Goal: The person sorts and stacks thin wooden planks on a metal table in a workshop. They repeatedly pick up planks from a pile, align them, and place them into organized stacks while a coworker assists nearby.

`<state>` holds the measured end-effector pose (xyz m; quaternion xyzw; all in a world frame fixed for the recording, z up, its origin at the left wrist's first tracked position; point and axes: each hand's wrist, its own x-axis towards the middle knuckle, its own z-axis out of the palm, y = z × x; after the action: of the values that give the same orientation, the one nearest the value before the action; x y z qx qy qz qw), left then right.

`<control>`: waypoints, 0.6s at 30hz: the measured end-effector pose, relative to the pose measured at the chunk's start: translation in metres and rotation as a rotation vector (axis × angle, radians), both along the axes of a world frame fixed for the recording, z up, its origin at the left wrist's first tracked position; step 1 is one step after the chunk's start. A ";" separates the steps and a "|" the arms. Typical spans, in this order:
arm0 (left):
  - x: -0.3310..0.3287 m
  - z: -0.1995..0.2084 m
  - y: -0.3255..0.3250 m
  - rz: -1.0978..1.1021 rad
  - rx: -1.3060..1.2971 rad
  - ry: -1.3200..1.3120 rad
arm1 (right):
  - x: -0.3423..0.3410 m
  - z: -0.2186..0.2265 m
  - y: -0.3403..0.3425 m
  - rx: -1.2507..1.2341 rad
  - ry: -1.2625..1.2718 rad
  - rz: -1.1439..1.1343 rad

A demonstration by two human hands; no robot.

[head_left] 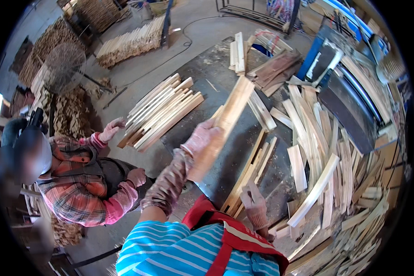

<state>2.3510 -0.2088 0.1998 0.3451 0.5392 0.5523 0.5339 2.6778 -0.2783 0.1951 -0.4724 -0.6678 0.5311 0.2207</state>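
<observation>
My left hand (201, 138), in a pale dusty glove, is closed round a flat wooden board (234, 103). The board slants up and away over the dark worktable (191, 110). My right hand (255, 204), gloved too, is low on the near side of the table with its fingers stretched out and apart. It holds nothing that I can see. Just beside it lie several long narrow wood strips (250, 170). Farther left on the table, a row of wood strips (163, 110) is laid side by side.
A heap of loose wood pieces (315, 133) covers the right side, next to a blue-and-black machine (349, 101). Short boards (276, 71) lie at the far edge. A co-worker in a plaid shirt (80, 184) is at the left, near a fan (65, 66) and stacked wood (131, 41).
</observation>
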 end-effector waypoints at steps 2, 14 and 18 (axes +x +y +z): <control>-0.057 -0.020 -0.011 0.093 -0.153 0.434 | 0.004 0.004 -0.009 -0.074 -0.083 0.005; -0.195 -0.177 -0.025 0.618 -0.240 1.797 | 0.030 -0.033 -0.044 -0.397 -0.252 -0.188; -0.204 -0.183 -0.026 0.483 -0.308 1.801 | 0.013 -0.021 -0.045 -0.394 -0.320 -0.145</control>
<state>2.1469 -0.2351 0.0168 0.4466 0.8726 0.0965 -0.1725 2.6908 -0.3231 0.1745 -0.6308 -0.5425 0.5521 0.0536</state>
